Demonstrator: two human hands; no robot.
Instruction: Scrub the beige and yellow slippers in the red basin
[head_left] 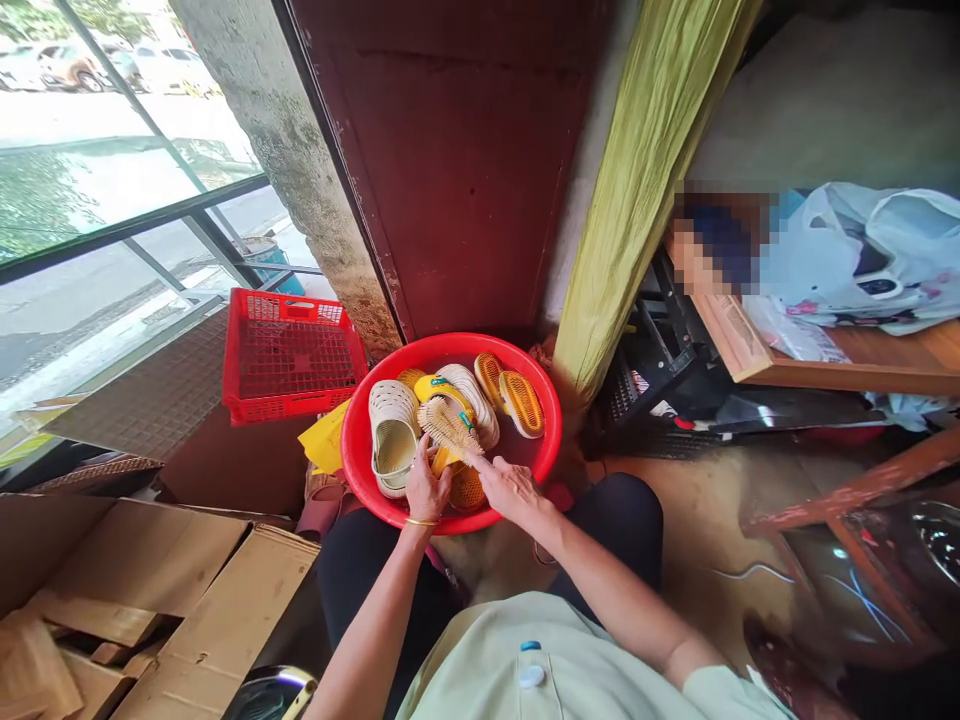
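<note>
My left hand (pixel 429 492) is clenched on a yellow sandal (pixel 445 461), its thumb and fingers pinching the edge; much of that sandal is covered, so I can't make out its whole shape. In my right hand (pixel 516 490) I grip a brush (pixel 448 425) by one end, index finger stretched along it, and the brush lies over the sandal, between the two hands.

Both hands are above the near side of a red basin (pixel 352 455), and the sandal is inside its rim. Just left of my left hand, a pale clog (pixel 394 440) leans on the basin wall. Beyond the brush I see a white shoe (pixel 480 402), and past my right hand, toward the far rim, two small slippers (pixel 512 393) lie side by side with their yellow undersides facing me.

Farther out, a red crate (pixel 292 345) stands forward and left of my hands, with cardboard (pixel 150 580) nearer on that side. Straight ahead is a dark door (pixel 465 180); to its right hangs a curtain (pixel 637 200). Well off to the right, a plastic bag (pixel 862 260) rests on a table (pixel 870 375).
</note>
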